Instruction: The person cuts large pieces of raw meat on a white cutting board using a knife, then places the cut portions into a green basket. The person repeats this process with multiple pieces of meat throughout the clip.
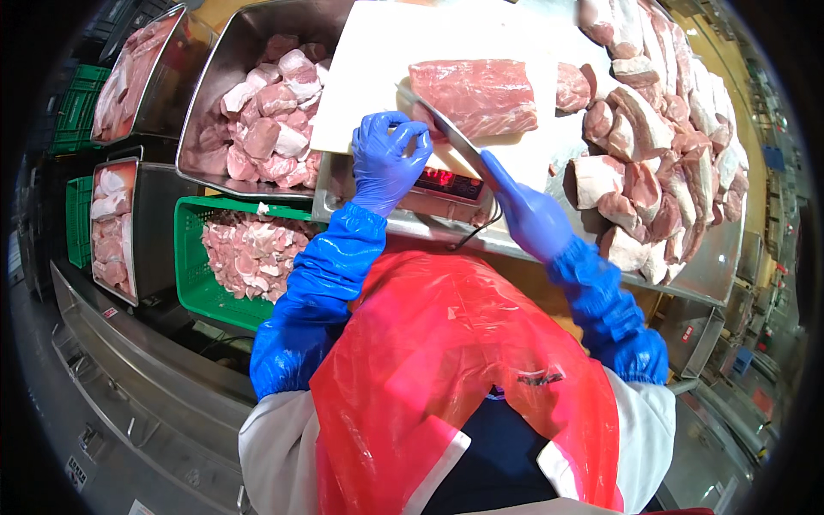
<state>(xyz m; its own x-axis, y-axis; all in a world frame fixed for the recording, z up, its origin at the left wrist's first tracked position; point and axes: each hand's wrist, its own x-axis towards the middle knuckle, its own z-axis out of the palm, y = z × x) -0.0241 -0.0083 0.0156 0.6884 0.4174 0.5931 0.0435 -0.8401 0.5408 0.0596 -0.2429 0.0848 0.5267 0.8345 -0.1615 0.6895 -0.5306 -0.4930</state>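
Observation:
A long knife (459, 142) is in my right hand (536, 215), whose gloved fingers wrap round its handle. Its blade slants up and to the left, crossing the lower left corner of a large slab of pink meat (472, 94). The slab lies on a white cutting board (369, 69). My left hand (386, 163), also in a blue glove, is closed in a loose pinch left of the blade, by the board's near edge. Whether anything sits between its fingertips is hidden. Below the board, a scale (451, 184) with a lit red display shows between my hands.
Meat pieces (644, 129) are heaped on the steel table at right, with another piece (572, 87) beside the slab. At left stand a steel tub (202, 129) of chunks, a green crate (193, 275) of trimmings and two more steel bins (159, 189) with meat. A black cable (481, 227) hangs near me.

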